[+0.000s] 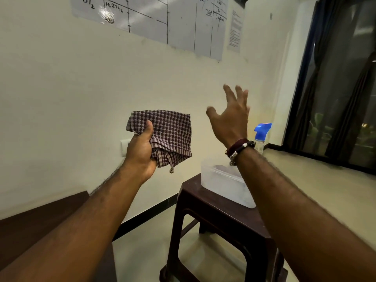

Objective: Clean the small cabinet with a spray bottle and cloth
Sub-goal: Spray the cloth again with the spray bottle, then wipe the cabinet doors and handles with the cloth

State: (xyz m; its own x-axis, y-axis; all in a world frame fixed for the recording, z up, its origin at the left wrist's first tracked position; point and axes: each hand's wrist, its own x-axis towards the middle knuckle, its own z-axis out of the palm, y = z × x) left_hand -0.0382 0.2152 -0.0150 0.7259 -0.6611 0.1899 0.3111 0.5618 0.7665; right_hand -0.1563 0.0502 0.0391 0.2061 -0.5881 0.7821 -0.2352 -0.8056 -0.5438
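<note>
Left hand clutches a soft, limp checked cloth; right hand spread open, empty, near the light spray bottle; grasp its neck.

Office or workroom, most likely. Upper centre: whiteboard sheet ruled into a table with handwritten figures, taped to the cream wall. Printed notice to its right. Dark-framed window at right edge. Tiled floor, brown plastic stool lower centre.
</note>
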